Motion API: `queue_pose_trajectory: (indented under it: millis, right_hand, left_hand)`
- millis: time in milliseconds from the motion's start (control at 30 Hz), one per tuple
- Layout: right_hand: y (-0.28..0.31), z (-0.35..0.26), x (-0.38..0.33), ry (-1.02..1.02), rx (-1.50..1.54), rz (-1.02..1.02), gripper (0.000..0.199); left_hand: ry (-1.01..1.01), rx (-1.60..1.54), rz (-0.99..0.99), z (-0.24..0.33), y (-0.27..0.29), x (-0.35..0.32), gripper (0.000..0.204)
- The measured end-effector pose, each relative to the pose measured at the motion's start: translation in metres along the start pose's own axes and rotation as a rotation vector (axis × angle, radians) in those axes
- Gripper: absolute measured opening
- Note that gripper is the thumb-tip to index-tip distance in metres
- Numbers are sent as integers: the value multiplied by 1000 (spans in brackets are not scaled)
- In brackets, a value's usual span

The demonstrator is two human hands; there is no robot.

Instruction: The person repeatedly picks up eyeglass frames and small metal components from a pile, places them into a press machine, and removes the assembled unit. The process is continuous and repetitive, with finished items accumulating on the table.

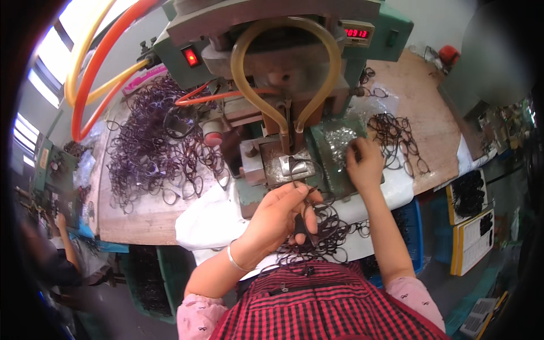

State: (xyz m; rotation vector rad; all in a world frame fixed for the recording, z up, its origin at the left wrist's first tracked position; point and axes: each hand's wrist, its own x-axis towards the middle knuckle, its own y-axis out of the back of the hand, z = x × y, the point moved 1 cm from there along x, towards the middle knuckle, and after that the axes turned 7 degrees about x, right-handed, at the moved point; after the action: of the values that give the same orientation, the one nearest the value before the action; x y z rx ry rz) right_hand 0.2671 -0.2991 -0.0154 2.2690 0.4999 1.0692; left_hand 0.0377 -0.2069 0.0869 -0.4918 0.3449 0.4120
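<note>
The left hand (283,211) has thumb and forefinger clamped on a thin dark loop (322,168) at the metal block (276,172) beneath the press (277,67), while the right hand (367,163) bends over small shiny pieces (338,141) in a green tray (340,182), whether its fingertips pinch one I cannot tell

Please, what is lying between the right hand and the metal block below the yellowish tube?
In the head view, a green tray with small shiny pieces lies between the right hand and the metal block.
</note>
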Motion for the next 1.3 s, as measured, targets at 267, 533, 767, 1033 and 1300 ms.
queue_pose_trajectory:
  millis: [267,533,767,1033,1300]
  right_hand:
    - [-16,9,25,282,-41,-201,21]
    - [1,9,-14,-283,500,-97,14]
    - [-12,0,-3,-384,649,-177,14]
    - [62,-73,-7,-310,898,-222,14]
    - [16,-109,19,-179,835,-241,33]
  left_hand:
    - [-99,13,-128,-21,28,-7,27]
    - [-818,642,1315,-17,201,-103,9]
    - [-260,1937,1381,-45,345,-57,15]
    - [-434,1703,1263,-11,252,-35,13]
    - [-689,338,1005,-45,165,-14,22]
